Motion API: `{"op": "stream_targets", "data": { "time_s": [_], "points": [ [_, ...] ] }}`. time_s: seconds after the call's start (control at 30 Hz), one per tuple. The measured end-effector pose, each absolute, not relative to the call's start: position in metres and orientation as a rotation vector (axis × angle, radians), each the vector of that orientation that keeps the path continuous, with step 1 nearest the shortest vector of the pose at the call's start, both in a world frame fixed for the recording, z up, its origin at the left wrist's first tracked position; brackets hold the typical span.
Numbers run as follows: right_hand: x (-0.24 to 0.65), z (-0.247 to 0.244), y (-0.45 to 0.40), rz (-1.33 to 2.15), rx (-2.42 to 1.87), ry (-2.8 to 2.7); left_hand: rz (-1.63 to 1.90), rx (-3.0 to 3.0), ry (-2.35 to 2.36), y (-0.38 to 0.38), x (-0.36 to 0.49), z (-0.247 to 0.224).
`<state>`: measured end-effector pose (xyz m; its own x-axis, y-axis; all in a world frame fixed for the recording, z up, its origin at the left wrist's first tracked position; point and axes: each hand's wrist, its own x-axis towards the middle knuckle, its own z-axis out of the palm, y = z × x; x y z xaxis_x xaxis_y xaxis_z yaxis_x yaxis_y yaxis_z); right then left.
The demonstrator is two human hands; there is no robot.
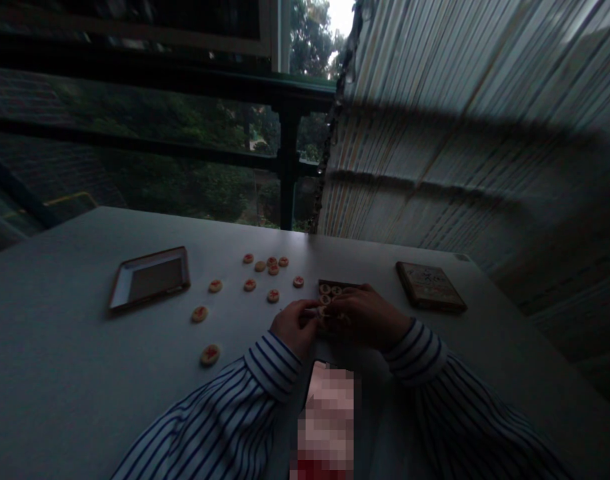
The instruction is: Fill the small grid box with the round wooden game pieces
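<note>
A small tray (321,284) of round wooden xiangqi pieces (325,299) sits near the middle of the table. My left hand (293,328) is at its left edge, fingers curled in a pinch. What lies between them, if anything, is too dark to make out. My right hand (367,315) reaches over the tray from the right and covers much of it. Its fingers are bent down toward the pieces, and their tips are partly hidden. Left of the tray, several pieces with red characters lie scattered, among them a near piece (210,355) and one close by (298,282).
An open box lid (115,297) lies at the left of the white table (149,373). On the right is a closed, patterned box (429,285). A phone (329,413) with a blurred screen lies in front of me. Beyond are a window and striped curtain (409,133).
</note>
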<state>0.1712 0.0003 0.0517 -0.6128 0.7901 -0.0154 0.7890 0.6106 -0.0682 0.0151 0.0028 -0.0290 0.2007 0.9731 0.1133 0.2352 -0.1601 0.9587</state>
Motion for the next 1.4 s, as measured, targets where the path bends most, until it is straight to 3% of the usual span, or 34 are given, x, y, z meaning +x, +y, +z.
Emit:
{"op": "stream_targets", "data": {
  "time_s": [1.0,1.4],
  "points": [
    [0.197,0.082,-0.001,-0.114,-1.485,-2.436,1.226,2.073,1.239,-0.009,0.015,-0.008],
    [0.197,0.091,-0.008,-0.146,-1.398,-2.335,1.47,1.886,1.353,-0.001,0.003,0.004]
  ]
}}
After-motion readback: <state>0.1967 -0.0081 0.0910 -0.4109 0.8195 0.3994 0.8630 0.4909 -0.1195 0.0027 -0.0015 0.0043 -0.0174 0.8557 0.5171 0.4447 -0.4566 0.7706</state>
